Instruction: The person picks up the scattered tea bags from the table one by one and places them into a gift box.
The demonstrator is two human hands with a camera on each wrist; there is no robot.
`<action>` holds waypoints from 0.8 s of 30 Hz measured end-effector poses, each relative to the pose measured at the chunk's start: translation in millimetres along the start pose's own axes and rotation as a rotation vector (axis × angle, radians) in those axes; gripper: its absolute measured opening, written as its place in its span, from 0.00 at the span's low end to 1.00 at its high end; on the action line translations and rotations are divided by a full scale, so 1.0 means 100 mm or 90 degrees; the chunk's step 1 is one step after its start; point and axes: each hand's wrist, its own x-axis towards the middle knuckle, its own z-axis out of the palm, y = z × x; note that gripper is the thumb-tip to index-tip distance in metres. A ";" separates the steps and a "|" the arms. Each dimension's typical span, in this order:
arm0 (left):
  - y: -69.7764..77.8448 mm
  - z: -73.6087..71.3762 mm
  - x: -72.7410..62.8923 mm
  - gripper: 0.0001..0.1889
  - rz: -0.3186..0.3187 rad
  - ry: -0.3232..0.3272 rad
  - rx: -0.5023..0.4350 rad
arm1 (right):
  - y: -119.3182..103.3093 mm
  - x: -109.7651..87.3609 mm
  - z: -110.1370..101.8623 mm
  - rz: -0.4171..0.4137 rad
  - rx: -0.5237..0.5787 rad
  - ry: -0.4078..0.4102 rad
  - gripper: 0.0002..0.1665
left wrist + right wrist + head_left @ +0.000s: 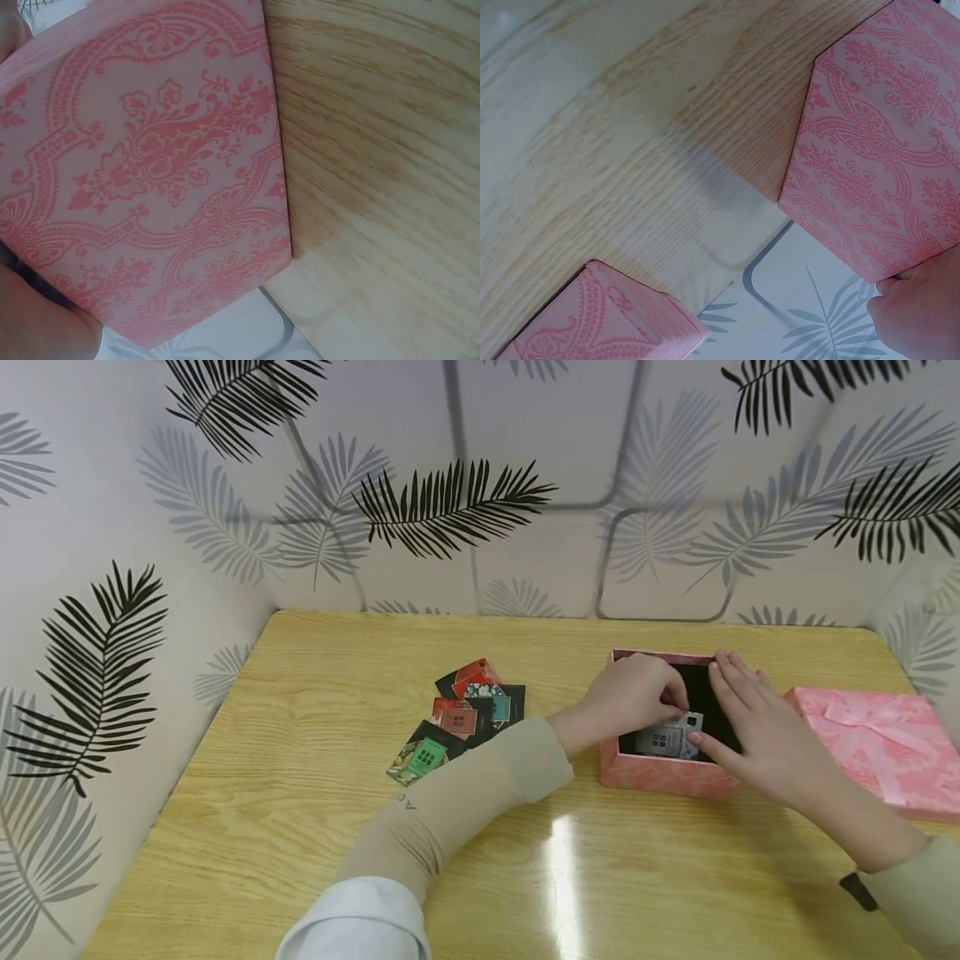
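Observation:
An uncovered pink patterned box (pixel 667 775) with a dark inside stands on the table. My left hand (pixel 626 697) reaches over its left side and pinches the top edge of a small grey packet (pixel 660 741) with a dark printed label. The packet is inside the box, near the front wall. My right hand (pixel 772 739) rests on the box's right side with its fingers straight along the rim, and its thumb touches the packet's right end. In the left wrist view the box's patterned wall (pixel 165 165) hides most of the left hand.
Several black packets with red, teal and green labels, one of them a green-labelled packet (pixel 424 758), lie overlapping left of the box. The pink lid (pixel 877 747) with a ribbon bow lies to its right. Behind the wooden table (pixel 300 827) is a leaf-patterned wall covering (pixel 525 560).

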 end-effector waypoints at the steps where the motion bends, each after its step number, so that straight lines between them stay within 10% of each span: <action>1: 0.00 0.00 0.00 0.05 0.001 0.002 0.001 | 0.00 0.00 0.00 0.001 -0.001 -0.001 0.57; 24: -0.19 -0.08 -0.16 0.10 0.029 0.065 -0.093 | 0.00 -0.01 0.01 -0.001 0.007 0.011 0.57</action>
